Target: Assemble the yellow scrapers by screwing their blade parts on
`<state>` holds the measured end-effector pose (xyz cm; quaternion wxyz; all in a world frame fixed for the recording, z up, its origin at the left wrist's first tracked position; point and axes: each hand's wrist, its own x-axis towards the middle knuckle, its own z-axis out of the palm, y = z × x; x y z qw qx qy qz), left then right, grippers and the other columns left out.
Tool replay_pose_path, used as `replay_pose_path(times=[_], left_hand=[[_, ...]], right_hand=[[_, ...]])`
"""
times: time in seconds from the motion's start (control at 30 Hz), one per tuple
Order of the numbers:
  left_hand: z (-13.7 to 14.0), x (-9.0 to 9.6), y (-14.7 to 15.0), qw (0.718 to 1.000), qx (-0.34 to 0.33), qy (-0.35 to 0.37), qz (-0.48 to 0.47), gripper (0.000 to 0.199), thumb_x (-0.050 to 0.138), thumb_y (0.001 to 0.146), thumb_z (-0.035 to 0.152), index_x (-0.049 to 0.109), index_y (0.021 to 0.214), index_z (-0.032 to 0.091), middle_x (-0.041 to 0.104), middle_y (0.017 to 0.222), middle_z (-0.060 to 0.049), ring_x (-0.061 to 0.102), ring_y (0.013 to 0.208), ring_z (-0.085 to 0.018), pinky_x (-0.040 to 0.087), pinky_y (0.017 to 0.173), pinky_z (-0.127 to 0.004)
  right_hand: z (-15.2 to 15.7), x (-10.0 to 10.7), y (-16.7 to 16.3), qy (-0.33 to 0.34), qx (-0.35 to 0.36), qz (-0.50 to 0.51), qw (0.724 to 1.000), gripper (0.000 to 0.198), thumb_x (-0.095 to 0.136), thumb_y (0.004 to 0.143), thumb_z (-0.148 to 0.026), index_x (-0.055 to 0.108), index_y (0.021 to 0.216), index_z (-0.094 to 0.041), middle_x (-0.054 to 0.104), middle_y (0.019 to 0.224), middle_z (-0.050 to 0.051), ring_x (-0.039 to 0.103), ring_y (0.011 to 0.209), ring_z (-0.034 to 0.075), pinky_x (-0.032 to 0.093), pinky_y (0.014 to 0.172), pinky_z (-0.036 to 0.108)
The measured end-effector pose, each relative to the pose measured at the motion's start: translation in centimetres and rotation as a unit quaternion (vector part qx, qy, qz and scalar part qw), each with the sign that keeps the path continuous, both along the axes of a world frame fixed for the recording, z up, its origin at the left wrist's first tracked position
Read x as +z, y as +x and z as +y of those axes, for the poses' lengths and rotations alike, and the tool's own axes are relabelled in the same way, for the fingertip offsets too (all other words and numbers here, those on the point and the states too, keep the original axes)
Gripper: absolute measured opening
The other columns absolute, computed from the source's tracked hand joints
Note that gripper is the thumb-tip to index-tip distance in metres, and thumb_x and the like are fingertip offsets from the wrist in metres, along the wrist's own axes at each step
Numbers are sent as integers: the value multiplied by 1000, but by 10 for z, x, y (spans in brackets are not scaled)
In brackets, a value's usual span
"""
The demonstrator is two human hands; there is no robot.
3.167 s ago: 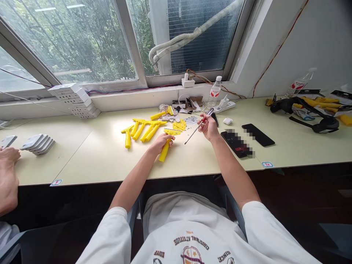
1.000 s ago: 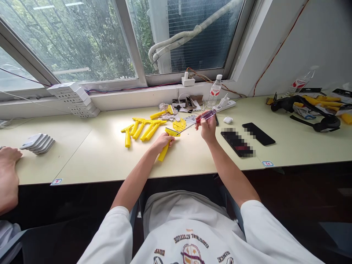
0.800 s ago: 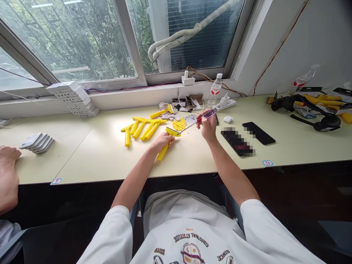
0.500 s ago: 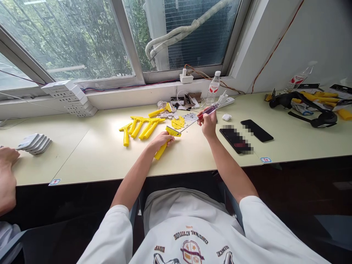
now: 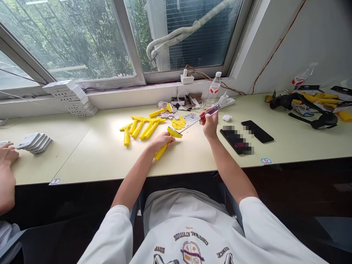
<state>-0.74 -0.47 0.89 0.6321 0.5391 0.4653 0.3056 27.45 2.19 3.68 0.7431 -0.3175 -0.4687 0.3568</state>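
My left hand (image 5: pixel 164 140) is closed around a yellow scraper (image 5: pixel 160 151), its head tilted up to the right. In my right hand (image 5: pixel 210 123) is a screwdriver (image 5: pixel 213 109) with a clear and red handle. Its long shaft slants down-left, and the tip meets the scraper's head; whether it sits in a screw is too small to tell. Beyond my left hand lie several yellow scraper handles (image 5: pixel 140 128) in a row. Flat yellow plates (image 5: pixel 178 123) are piled beside a sheet with small dark bits (image 5: pixel 191 118). Another scraper with a metal blade (image 5: pixel 169 107) rests behind them.
Two dark phones (image 5: pixel 257 131) lie to the right, near a white crumpled piece (image 5: pixel 227 117). A water bottle (image 5: pixel 213 89) and power strip (image 5: pixel 227 101) stand at the back. A black headset-like strap (image 5: pixel 305 106) is far right. At left, a co-worker's hand (image 5: pixel 8 154) is near stacked grey pieces (image 5: pixel 34 143).
My hands keep the same hold, with the screwdriver's tip still at the scraper's head. The co-worker's hand at the left has shifted slightly, and a pale piece now shows by its fingers.
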Motion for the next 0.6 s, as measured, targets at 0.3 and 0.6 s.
replay_pose_path(times=[0.3, 0.6], left_hand=[[-2, 4, 1, 1000, 3, 8, 3, 23, 86, 85, 16, 64, 82, 21, 64, 71, -4, 54, 57, -13, 44, 56, -29], [5, -8, -2, 1000, 0, 6, 8, 22, 86, 85, 18, 64, 83, 22, 68, 76, -6, 55, 58, -14, 47, 57, -28]], right_hand=[[0, 0, 1, 0, 8, 3, 1000, 34, 72, 92, -52, 47, 103, -32, 67, 84, -5, 45, 51, 10, 42, 44, 25], [-1, -1, -2, -5, 17, 4, 1000, 32, 71, 88, -47, 47, 103, -31, 68, 84, -5, 45, 50, 10, 42, 45, 25]])
